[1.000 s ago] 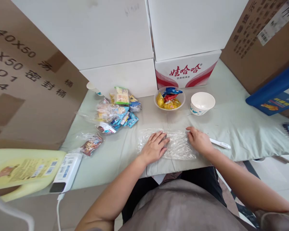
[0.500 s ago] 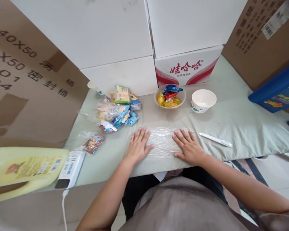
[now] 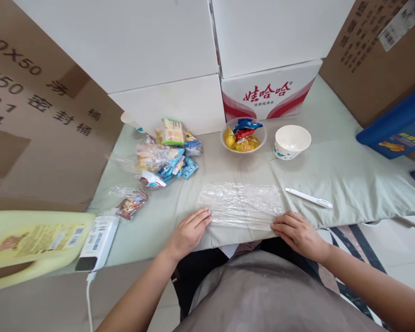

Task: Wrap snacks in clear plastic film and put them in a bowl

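From the head view, I note that both hands, spread flat on the ends of the clear plastic film (image 3: 242, 203) half a second ago, now rest at its near corners; I judge this a shift from smoothing to edge handling. The film lies flat on the cloth-covered counter (image 3: 349, 189). The left hand (image 3: 188, 235) and right hand (image 3: 299, 236) keep their fingers close together; whether they pinch the film, I cannot tell. White boxes (image 3: 166, 106) stand behind, cardboard (image 3: 17, 152) at left.
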A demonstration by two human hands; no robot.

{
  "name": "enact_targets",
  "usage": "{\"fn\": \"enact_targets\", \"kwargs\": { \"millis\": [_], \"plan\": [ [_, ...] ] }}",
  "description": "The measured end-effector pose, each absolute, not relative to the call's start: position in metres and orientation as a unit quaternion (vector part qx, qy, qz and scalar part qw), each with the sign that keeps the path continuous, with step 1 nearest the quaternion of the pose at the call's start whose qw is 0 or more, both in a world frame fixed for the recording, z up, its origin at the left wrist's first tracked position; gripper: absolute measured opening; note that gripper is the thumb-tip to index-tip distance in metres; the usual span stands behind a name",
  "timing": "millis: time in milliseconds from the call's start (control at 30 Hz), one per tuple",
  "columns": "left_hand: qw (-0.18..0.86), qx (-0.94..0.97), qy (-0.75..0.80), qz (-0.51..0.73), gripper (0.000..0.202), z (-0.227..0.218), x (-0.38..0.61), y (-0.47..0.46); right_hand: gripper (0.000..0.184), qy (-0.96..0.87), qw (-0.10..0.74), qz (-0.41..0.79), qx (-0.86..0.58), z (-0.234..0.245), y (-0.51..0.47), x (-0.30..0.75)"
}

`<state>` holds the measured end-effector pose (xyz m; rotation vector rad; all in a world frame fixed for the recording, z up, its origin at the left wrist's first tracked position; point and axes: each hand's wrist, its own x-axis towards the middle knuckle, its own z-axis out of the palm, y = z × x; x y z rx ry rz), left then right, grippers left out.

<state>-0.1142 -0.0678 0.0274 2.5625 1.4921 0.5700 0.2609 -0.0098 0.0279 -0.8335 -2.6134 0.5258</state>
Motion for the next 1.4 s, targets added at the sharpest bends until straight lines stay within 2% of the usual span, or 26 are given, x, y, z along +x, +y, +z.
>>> {"fn": "enact_targets", "kwargs": {
  "millis": [167, 333, 433, 567, 633, 700, 833, 900, 1000, 1067, 1167, 1333, 1400],
  "plan": [
    [0.102, 0.826, 0.509, 0.221, 0.023, 0.039, -0.116, -0.058, 0.018, -0.896, 0.217, 0.217, -0.32, 0.035, -0.003, 0.264],
    [0.101, 0.751, 0.616, 0.213, 0.021, 0.044, -0.108, -0.033, 0.02, -0.813, 0.239, 0.228, -0.479, 0.038, 0.022, 0.254],
    [0.06, 0.706, 0.672, 0.216, 0.023, 0.034, -0.104, -0.011, 0.023, -0.796, 0.206, 0.171, -0.543, 0.034, 0.043, 0.24],
    [0.011, 0.684, 0.706, 0.185, 0.025, 0.02, -0.1, 0.009, 0.029, -0.804, 0.111, 0.098, -0.576, 0.029, 0.061, 0.225],
    [-0.005, 0.679, 0.715, 0.164, 0.026, 0.02, -0.098, 0.011, 0.031, -0.815, 0.079, 0.074, -0.569, 0.03, 0.064, 0.223],
    [-0.031, 0.677, 0.719, 0.155, 0.027, 0.026, -0.095, 0.009, 0.03, -0.824, 0.089, 0.05, -0.557, 0.033, 0.064, 0.224],
    [-0.111, 0.678, 0.697, 0.207, 0.032, 0.044, -0.073, 0.003, 0.031, -0.843, 0.209, -0.003, -0.496, 0.039, 0.059, 0.213],
    [-0.096, 0.72, 0.652, 0.218, 0.037, 0.045, -0.052, 0.001, 0.036, -0.88, 0.23, -0.005, -0.416, 0.035, 0.054, 0.196],
    [-0.014, 0.793, 0.592, 0.144, 0.051, 0.033, -0.027, -0.003, 0.061, -0.933, 0.175, 0.011, -0.316, 0.02, 0.047, 0.171],
    [0.018, 0.787, 0.611, 0.082, 0.063, 0.019, -0.027, -0.008, 0.076, -0.943, 0.122, 0.022, -0.308, 0.01, 0.044, 0.168],
    [0.023, 0.731, 0.68, 0.041, 0.071, 0.006, -0.052, -0.018, 0.083, -0.939, 0.075, 0.023, -0.334, 0.005, 0.04, 0.189],
    [-0.026, 0.669, 0.74, 0.069, 0.061, 0.014, -0.075, -0.035, 0.094, -0.941, 0.083, -0.001, -0.329, 0.013, 0.017, 0.243],
    [-0.042, 0.667, 0.736, 0.105, 0.049, 0.023, -0.06, -0.039, 0.087, -0.942, 0.099, 0.0, -0.321, 0.014, 0.002, 0.255]
  ]
}}
